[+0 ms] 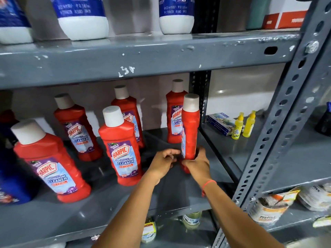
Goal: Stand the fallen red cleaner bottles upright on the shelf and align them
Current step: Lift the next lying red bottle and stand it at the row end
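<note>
Here, in the head view, both hands meet at the base of one red Harpic bathroom cleaner bottle [190, 133] that stands upright near the right end of the grey metal shelf [107, 208], turned edge-on so its label faces left. The right hand [198, 164] wraps closed around the lower part of the bottle from the right, fingers curled behind it. The left hand [163, 162] sits just beside the bottle's foot on the left, its fingers [172, 154] pinched narrowly together and touching the bottle near the label's lower edge. A red thread band [207, 185] circles the right wrist. Five more red Harpic bottles [120, 147] stand upright on the same shelf to the left and behind, unevenly spaced, labels facing forward.
</note>
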`<state>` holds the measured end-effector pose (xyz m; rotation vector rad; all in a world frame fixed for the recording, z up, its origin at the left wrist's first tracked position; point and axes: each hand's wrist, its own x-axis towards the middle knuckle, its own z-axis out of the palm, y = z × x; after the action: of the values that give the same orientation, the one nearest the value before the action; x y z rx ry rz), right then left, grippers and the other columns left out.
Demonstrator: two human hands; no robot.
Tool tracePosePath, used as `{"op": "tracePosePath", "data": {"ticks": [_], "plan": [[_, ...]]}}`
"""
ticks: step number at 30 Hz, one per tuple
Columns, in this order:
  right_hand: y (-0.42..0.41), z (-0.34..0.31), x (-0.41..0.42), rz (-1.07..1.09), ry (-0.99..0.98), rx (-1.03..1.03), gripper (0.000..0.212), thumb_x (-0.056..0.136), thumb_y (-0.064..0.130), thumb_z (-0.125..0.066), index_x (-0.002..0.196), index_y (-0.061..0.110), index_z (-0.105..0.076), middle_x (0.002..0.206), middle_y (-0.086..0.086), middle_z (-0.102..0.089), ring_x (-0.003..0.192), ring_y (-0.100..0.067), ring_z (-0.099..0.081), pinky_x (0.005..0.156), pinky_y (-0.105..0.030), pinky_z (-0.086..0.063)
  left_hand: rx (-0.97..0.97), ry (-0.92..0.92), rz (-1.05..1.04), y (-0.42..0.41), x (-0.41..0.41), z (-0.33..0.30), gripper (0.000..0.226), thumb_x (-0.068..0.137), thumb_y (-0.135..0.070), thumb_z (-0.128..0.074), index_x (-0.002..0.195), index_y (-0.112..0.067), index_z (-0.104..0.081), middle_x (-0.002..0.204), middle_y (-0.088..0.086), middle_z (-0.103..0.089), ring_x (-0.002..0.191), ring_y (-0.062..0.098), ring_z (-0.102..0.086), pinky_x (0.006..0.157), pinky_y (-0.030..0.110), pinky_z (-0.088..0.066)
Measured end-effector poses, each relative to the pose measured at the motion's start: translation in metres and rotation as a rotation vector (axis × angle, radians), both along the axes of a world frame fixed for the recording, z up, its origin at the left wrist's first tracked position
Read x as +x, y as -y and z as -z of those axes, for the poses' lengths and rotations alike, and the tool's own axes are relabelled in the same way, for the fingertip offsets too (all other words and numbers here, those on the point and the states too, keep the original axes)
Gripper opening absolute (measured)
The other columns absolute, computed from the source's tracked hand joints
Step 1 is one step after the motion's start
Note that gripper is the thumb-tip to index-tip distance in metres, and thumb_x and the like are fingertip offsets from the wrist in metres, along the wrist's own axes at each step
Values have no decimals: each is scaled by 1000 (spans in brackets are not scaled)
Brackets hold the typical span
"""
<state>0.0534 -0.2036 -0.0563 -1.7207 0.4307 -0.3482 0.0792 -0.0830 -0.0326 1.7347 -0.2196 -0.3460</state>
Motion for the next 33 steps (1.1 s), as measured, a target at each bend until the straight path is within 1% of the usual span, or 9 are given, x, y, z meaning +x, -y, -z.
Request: {"op": "tracePosePath", "data": {"ticks": [2,4,7,11,13,15,20,26,33], "plan": [[12,-4,-1,-92,-47,36,48,61,-1,-60,98,27,-48,77,7,-61,66,-7,-58,51,-20,-44,49,62,-15,4,5,1,37,89,2,-36,119,-12,-53,122,4,-56,108,14,-52,94,31,-44],[25,-10,2,-237,-94,52,51,58,-9,-56,105,10,-55,80,-2,-64,61,-5,-58,50,-19,-45,82,110,21,8,9,0,43,86,4,-37,124,-14,-48,127,6,-55,116,17,-51,102,34,-41],[36,-15,9,-366,-129,77,51,59,-23,-48,105,-2,-60,92,-10,-65,68,-16,-60,55,-20,-48,57,100,87,10,12,1,44,81,7,-45,120,-13,-51,125,11,-58,112,20,-55,100,36,-44],[38,-3,7,-382,-75,223,59,63,-30,-42,114,-3,-53,106,-11,-59,94,-23,-57,69,-15,-52,85,80,83,4,13,10,33,80,1,-54,109,-16,-53,118,13,-61,97,15,-56,87,29,-44],[38,6,3,-357,-20,273,60,65,-31,-43,117,0,-49,110,-12,-58,100,-22,-55,77,-19,-50,77,78,53,2,12,12,28,80,0,-56,105,-14,-54,116,14,-62,96,16,-56,88,30,-45],[40,12,2,-323,1,295,56,68,-29,-46,113,3,-49,110,-12,-58,100,-20,-56,74,-18,-53,93,81,38,2,12,15,30,79,-1,-58,108,-9,-54,117,15,-62,100,19,-57,92,34,-46],[42,14,1,-347,0,211,43,76,-19,-50,108,9,-55,109,-8,-61,96,-16,-59,72,-9,-52,181,126,-36,6,10,25,34,76,-5,-64,109,-7,-59,115,12,-65,94,15,-59,87,27,-45],[44,13,4,-412,-105,53,44,85,-9,-42,126,8,-45,120,-5,-56,111,-13,-49,100,-27,-38,294,220,-128,9,7,31,34,73,-15,-69,106,-10,-62,112,8,-68,98,16,-62,87,22,-44],[45,12,-3,-433,-144,-14,44,87,-1,-44,128,14,-44,126,-5,-56,113,-13,-49,100,-28,-37,299,216,-144,8,2,32,34,72,-16,-70,104,-9,-63,111,9,-68,99,19,-63,90,28,-46]]}}
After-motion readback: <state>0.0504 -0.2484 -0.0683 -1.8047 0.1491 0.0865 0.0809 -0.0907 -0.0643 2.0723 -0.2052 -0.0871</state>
